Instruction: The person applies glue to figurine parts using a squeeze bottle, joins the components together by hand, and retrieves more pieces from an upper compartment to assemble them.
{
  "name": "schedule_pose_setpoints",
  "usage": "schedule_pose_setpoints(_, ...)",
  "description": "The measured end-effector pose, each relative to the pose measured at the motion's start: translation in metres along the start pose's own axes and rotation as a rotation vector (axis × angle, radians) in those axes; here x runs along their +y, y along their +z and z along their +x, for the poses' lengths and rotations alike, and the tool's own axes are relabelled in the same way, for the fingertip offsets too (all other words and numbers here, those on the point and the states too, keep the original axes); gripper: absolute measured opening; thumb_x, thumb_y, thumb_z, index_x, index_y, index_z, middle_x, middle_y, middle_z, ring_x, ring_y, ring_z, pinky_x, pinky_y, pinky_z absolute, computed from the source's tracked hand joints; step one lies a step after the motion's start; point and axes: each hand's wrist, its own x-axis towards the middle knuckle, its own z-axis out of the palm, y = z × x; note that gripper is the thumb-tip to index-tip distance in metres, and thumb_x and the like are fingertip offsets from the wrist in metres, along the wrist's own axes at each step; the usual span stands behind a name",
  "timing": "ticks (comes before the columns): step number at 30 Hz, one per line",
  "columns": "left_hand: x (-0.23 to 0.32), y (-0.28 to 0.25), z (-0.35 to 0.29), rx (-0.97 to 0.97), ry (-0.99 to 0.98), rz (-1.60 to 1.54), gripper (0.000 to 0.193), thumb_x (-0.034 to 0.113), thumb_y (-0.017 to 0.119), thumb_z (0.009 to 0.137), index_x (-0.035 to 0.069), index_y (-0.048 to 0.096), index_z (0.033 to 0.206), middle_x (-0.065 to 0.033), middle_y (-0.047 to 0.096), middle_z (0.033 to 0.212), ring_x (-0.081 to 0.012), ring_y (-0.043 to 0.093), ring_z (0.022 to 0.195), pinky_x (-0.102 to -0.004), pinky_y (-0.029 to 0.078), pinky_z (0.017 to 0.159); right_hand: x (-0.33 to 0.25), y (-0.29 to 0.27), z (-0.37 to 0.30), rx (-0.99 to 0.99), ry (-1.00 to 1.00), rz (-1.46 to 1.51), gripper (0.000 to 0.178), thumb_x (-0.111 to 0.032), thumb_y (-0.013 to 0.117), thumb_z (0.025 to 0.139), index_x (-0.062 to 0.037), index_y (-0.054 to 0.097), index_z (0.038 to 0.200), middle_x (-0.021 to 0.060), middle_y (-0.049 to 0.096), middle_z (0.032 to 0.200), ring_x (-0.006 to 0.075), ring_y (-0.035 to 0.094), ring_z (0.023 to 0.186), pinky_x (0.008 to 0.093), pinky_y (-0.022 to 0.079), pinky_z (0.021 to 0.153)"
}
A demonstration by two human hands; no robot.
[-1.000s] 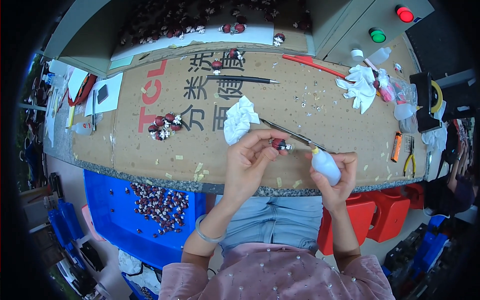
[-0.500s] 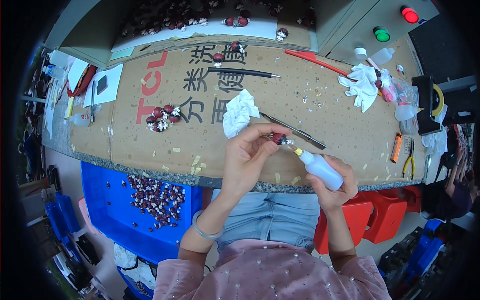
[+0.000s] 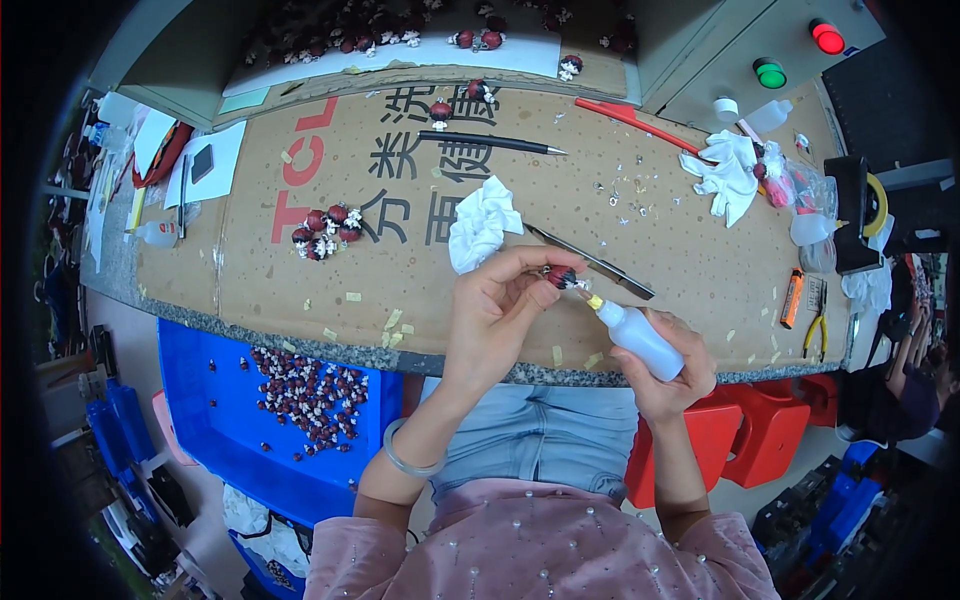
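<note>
Between the thumb and fingers of my left hand (image 3: 500, 305) is a small figurine (image 3: 561, 277) with a dark red and black head and a whitish body. My right hand (image 3: 665, 365) is closed round a translucent squeeze bottle (image 3: 642, 340) with a yellow collar, tilted so its tip points at the figurine's pale end. Whether tip and figurine touch, I cannot tell. Both hands are above the near edge of the cardboard-covered bench. Just beyond them lie tweezers (image 3: 590, 262) and a crumpled white tissue (image 3: 484, 225).
Several figurines (image 3: 327, 232) cluster at the left of the cardboard (image 3: 260, 285). A black pen (image 3: 490, 142) lies farther back. Below the left edge, a blue bin (image 3: 215, 440) holds many small figures. Pliers (image 3: 817, 325), an orange tube (image 3: 792, 298) and a tape dispenser (image 3: 850, 215) stand right.
The hands, figurine and bottle keep almost the same pose. The whole view has shifted very slightly.
</note>
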Motion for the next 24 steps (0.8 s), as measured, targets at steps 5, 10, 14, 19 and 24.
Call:
schedule_pose_setpoints(5,0.0008,-0.0004,-0.0001,-0.007,0.012,0.028,0.025,-0.005,0.055,0.085,-0.003,0.060,0.109,-0.0096,0.063,0.104,-0.0102,0.059,0.091,-0.0231,0.046,0.085,-0.0005,-0.0004,0.0010,-0.016,-0.023,-0.014,0.043,-0.007,0.083,0.062,0.0053,0.061,0.098,0.0206,0.067,0.086,0.0290,0.067,0.078,0.0363,0.054,0.074)
schedule_pose_setpoints(10,0.0008,-0.0006,-0.0005,-0.006,0.006,0.014,0.024,-0.005,0.055,0.085,-0.003,0.060,0.109,-0.0095,0.063,0.104,-0.0097,0.059,0.090,-0.0231,0.046,0.085,-0.0014,0.0002,0.0016,-0.008,-0.022,-0.016,0.043,-0.006,0.083,0.062,0.0057,0.063,0.098,0.0202,0.067,0.084,0.0290,0.067,0.077,0.0361,0.054,0.073)
schedule_pose_setpoints(14,0.0006,-0.0008,-0.0005,-0.007,0.007,0.017,0.025,-0.005,0.055,0.085,-0.003,0.060,0.109,-0.0092,0.064,0.104,-0.0089,0.059,0.088,-0.0228,0.046,0.085,-0.0025,-0.0001,0.0019,-0.011,-0.014,-0.023,0.043,-0.006,0.083,0.062,0.0058,0.063,0.098,0.0201,0.067,0.084,0.0289,0.067,0.076,0.0361,0.054,0.072)
schedule_pose_setpoints(19,0.0002,-0.0005,-0.0006,-0.005,0.003,0.025,0.024,-0.005,0.055,0.085,-0.003,0.060,0.109,-0.0091,0.064,0.104,-0.0088,0.058,0.088,-0.0226,0.046,0.084,-0.0019,0.0006,0.0023,-0.005,-0.024,-0.013,0.042,-0.006,0.082,0.062,0.0058,0.063,0.097,0.0200,0.067,0.084,0.0285,0.067,0.075,0.0364,0.054,0.072)
schedule_pose_setpoints(24,0.0012,-0.0003,-0.0007,-0.011,0.001,0.023,0.025,-0.005,0.055,0.085,-0.003,0.060,0.109,-0.0091,0.064,0.104,-0.0096,0.059,0.090,-0.0230,0.046,0.085,-0.0011,0.0005,0.0020,-0.003,-0.025,-0.003,0.042,-0.006,0.083,0.062,0.0057,0.063,0.097,0.0199,0.067,0.084,0.0284,0.067,0.075,0.0366,0.054,0.073)
